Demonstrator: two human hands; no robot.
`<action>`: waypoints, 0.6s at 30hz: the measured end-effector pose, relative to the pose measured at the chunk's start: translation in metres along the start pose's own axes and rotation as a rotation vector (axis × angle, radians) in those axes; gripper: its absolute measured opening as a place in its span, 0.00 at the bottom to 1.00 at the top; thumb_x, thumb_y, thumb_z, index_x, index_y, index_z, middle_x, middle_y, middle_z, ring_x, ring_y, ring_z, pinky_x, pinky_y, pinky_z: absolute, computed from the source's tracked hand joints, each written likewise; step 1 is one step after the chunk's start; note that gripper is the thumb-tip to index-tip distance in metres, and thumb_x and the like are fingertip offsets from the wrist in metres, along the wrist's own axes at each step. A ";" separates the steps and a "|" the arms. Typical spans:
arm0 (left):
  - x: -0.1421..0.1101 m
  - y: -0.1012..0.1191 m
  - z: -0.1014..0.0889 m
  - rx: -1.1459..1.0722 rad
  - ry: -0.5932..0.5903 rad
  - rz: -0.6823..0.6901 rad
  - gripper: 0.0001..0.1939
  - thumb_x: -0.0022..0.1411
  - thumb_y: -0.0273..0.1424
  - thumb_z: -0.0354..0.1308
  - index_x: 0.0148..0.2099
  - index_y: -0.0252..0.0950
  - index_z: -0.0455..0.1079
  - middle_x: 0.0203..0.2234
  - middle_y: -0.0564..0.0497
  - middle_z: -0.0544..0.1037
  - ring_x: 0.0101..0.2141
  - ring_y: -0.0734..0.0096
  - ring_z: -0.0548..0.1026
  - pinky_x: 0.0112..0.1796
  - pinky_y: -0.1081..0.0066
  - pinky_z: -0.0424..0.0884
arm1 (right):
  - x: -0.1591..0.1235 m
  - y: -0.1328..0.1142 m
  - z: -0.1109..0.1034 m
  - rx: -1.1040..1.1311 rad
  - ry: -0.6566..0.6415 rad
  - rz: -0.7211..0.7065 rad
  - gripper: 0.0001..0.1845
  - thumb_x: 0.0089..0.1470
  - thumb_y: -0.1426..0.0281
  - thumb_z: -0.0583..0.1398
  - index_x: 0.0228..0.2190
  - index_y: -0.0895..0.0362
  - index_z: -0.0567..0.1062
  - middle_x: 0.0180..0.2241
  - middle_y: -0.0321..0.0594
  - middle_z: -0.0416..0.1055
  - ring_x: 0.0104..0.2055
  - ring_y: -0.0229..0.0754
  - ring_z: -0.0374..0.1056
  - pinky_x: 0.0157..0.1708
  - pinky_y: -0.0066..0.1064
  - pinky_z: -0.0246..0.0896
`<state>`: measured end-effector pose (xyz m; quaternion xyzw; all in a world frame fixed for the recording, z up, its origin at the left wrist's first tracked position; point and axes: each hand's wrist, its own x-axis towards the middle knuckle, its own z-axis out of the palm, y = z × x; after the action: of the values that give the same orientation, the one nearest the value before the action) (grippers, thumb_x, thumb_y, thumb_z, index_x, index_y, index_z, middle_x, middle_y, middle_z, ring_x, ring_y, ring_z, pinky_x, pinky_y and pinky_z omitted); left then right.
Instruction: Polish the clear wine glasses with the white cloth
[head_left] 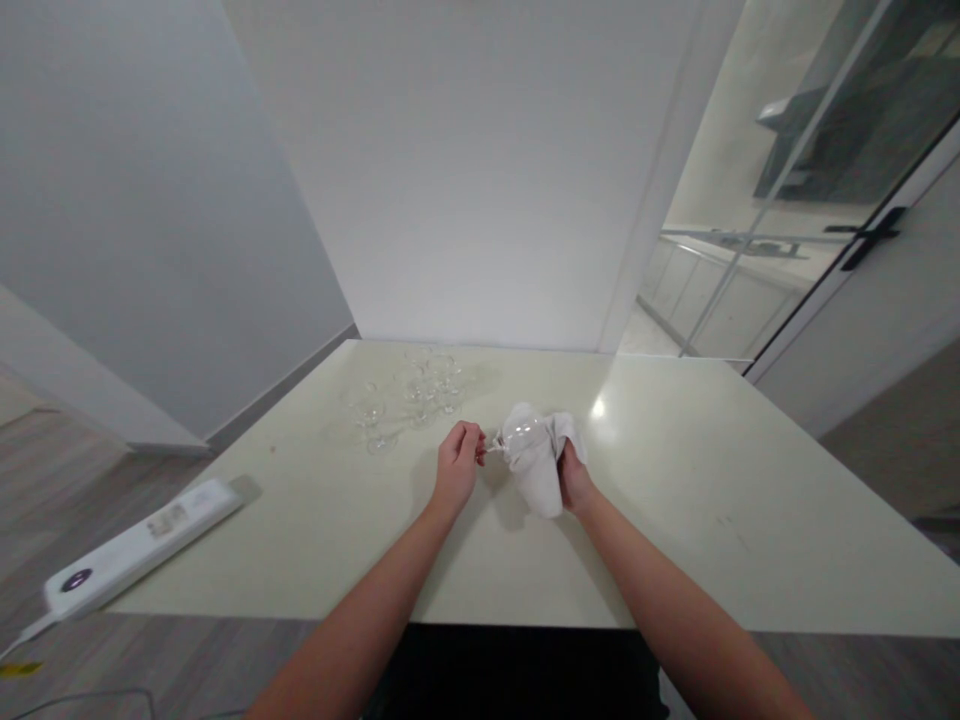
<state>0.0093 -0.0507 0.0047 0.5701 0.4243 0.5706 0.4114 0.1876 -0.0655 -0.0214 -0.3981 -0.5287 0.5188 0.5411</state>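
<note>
Above the middle of the table, a clear wine glass point(523, 432) is held on its side, its stem pointing left. My left hand point(459, 456) is closed on the stem end, and its fingers hide the foot. A white cloth point(538, 482) wraps the right and near side of the bowl and hangs down below it. On the cloth's right side my right hand point(574, 478) is closed, gripping the cloth against the glass. Part of the bowl shows bare between the folds.
Several clear stemmed glasses point(420, 388) stand at the table's back left. A white power strip point(150, 540) lies across the left edge, its cable hanging off. A white wall point(480, 200) rises behind the pale table point(697, 500). A door with a black handle point(870, 240) is at right.
</note>
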 end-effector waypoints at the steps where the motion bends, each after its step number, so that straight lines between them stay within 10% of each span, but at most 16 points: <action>1: -0.001 -0.001 0.001 -0.002 -0.029 0.007 0.18 0.66 0.45 0.50 0.31 0.37 0.63 0.21 0.56 0.66 0.23 0.74 0.66 0.26 0.73 0.63 | 0.001 -0.001 0.001 0.040 0.009 -0.002 0.27 0.53 0.45 0.56 0.37 0.54 0.76 0.35 0.45 0.78 0.45 0.52 0.73 0.47 0.43 0.68; 8: -0.012 0.006 0.005 0.115 -0.532 0.200 0.14 0.69 0.40 0.50 0.42 0.36 0.70 0.37 0.48 0.74 0.39 0.67 0.71 0.43 0.67 0.68 | 0.005 -0.013 0.004 0.104 0.091 -0.049 0.19 0.43 0.58 0.69 0.35 0.56 0.77 0.37 0.41 0.78 0.40 0.45 0.73 0.46 0.38 0.69; 13: -0.007 0.008 0.000 0.133 -0.365 0.246 0.12 0.66 0.40 0.56 0.41 0.36 0.69 0.37 0.47 0.72 0.39 0.67 0.71 0.40 0.68 0.67 | 0.004 -0.014 -0.009 -0.148 0.250 -0.182 0.14 0.47 0.59 0.66 0.31 0.57 0.76 0.32 0.42 0.77 0.34 0.44 0.71 0.39 0.37 0.69; 18: -0.006 0.000 -0.001 -0.038 -0.299 0.161 0.29 0.49 0.43 0.71 0.48 0.37 0.64 0.41 0.46 0.72 0.36 0.69 0.72 0.35 0.72 0.67 | -0.009 -0.009 -0.006 -0.616 0.023 -0.182 0.13 0.42 0.64 0.69 0.30 0.57 0.77 0.29 0.41 0.76 0.31 0.44 0.70 0.36 0.34 0.65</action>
<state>0.0082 -0.0560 0.0026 0.6730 0.3006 0.5182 0.4338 0.1958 -0.0745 -0.0142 -0.5001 -0.6880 0.2795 0.4454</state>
